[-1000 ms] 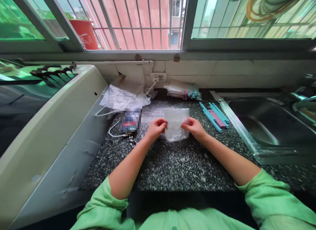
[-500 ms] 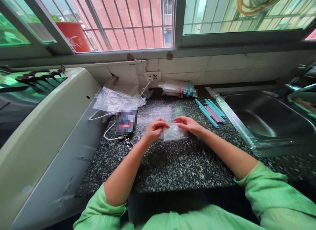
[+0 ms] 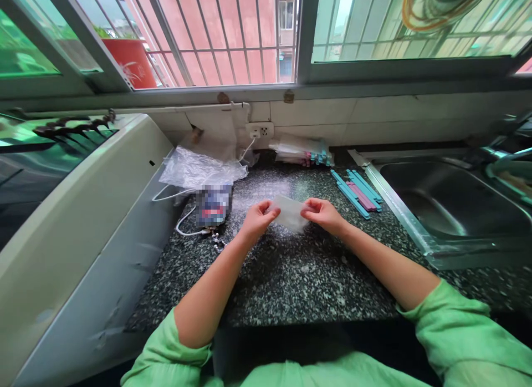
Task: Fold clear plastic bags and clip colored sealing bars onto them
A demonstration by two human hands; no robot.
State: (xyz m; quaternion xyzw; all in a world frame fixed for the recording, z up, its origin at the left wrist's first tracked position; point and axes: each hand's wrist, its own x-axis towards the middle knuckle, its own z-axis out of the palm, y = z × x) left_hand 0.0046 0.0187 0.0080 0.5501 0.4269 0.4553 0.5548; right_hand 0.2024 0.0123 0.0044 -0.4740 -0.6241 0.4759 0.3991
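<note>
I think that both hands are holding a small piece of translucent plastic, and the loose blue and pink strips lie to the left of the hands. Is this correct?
Not quite: the head view shows the loose blue and pink strips to the right of the hands, beside the sink.

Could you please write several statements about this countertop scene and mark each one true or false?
1. The left hand and the right hand both hold the small clear plastic piece. True.
2. The loose teal and pink strips lie in the sink. False: they lie on the speckled counter, beside the sink.
3. A white cable plug is in the wall socket. True.
4. The red pot stands on the counter. False: it is beyond the window frame.
5. Both sleeves are green. True.
</note>
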